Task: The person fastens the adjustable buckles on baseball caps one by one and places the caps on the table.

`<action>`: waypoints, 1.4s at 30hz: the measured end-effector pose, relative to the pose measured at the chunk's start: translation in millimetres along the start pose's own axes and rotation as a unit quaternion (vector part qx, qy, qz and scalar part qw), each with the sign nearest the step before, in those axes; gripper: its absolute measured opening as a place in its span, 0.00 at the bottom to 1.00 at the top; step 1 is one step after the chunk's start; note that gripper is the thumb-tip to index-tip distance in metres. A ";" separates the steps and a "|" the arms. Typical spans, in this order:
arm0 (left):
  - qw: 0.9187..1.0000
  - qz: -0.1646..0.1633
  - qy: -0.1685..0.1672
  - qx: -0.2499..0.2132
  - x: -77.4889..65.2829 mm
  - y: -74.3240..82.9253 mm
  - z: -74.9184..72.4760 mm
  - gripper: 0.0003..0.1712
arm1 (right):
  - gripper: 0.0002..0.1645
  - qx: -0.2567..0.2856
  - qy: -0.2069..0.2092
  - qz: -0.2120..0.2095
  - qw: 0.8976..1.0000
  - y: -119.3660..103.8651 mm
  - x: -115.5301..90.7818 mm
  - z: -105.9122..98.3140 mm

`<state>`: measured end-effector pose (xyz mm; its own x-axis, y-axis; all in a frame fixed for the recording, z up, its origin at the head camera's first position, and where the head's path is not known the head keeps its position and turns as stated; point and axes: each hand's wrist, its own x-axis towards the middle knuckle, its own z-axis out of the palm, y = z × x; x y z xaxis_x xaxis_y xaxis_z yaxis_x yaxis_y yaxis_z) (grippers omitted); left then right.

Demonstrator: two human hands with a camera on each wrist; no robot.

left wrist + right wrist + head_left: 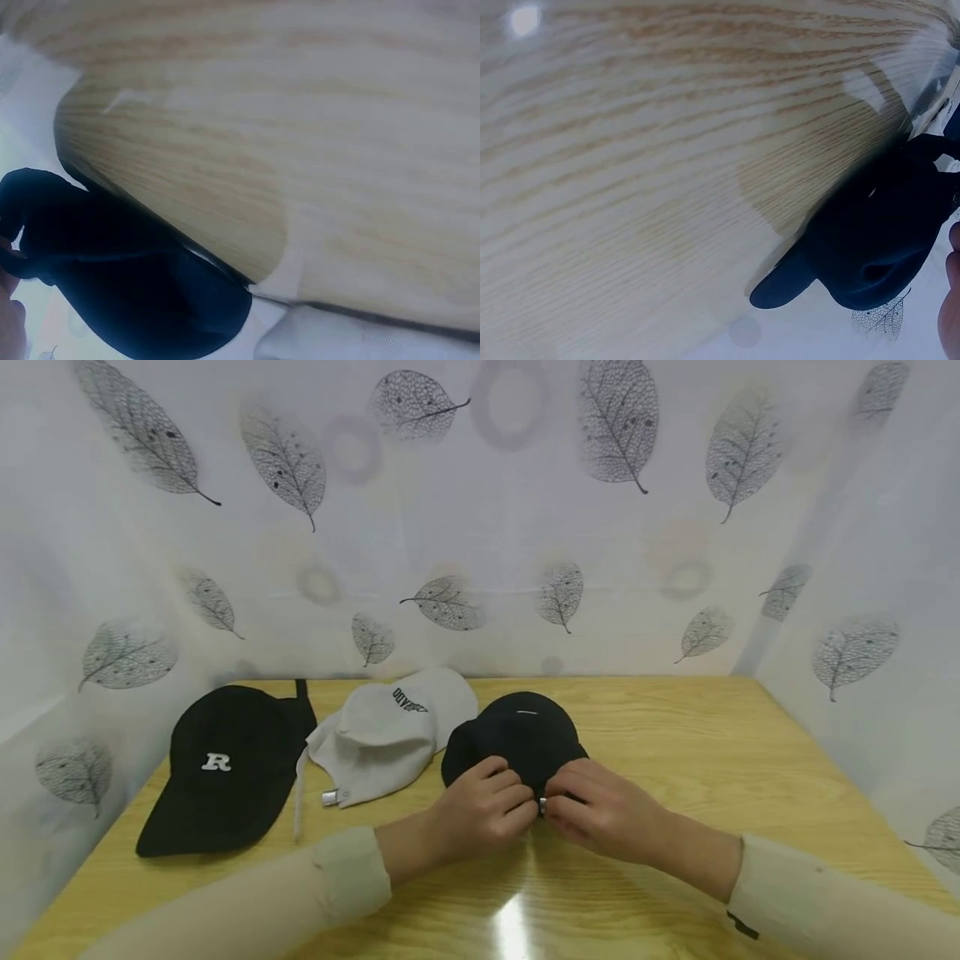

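A dark cap [528, 735] sits on the table in front of me, its rounded crown upward and its strap side toward me. At its near edge, my left hand [483, 806] pinches the strap from the left. My right hand [607, 810] holds the strap end from the right, beside a small silver buckle [543, 806]. Fingers of both hands hide most of the strap. The left wrist view shows the same dark cap [150, 277] at lower left, with fingertips [9, 315] at the frame edge. In the right wrist view, the cap [877, 225] lies beside fingers [952, 285].
To the left lies a light grey cap [382, 752] with dark lettering and a metal strap clip [330, 797]. Farther left is a black cap [232, 735] with a white letter R. A leaf-patterned curtain [480, 527] encloses the wooden table [675, 735] at the back and sides.
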<state>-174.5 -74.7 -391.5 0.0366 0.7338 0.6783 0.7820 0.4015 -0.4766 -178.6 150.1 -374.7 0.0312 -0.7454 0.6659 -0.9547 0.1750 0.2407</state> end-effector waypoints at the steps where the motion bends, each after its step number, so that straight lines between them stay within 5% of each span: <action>1: 1.000 0.001 0.002 0.000 -1.0 -0.7 -0.4 0.11 | 0.08 0.001 0.000 -0.001 1.000 0.1 0.5 -0.1; 15: 1.000 0.013 0.006 0.000 -9.6 -3.6 -3.5 0.12 | 0.10 -0.005 -0.004 0.000 1.000 -0.5 -2.0 -0.1; 42: 1.000 0.014 0.012 -0.020 -2.4 0.3 2.9 0.10 | 0.10 -0.020 -0.001 -0.010 1.000 0.3 -2.4 0.8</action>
<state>-176.2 -74.8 -394.8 0.0742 0.7311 0.6782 0.8045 0.3580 -0.4739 -179.2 151.4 -376.8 0.0489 -0.7507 0.6588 -0.9415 0.1857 0.2814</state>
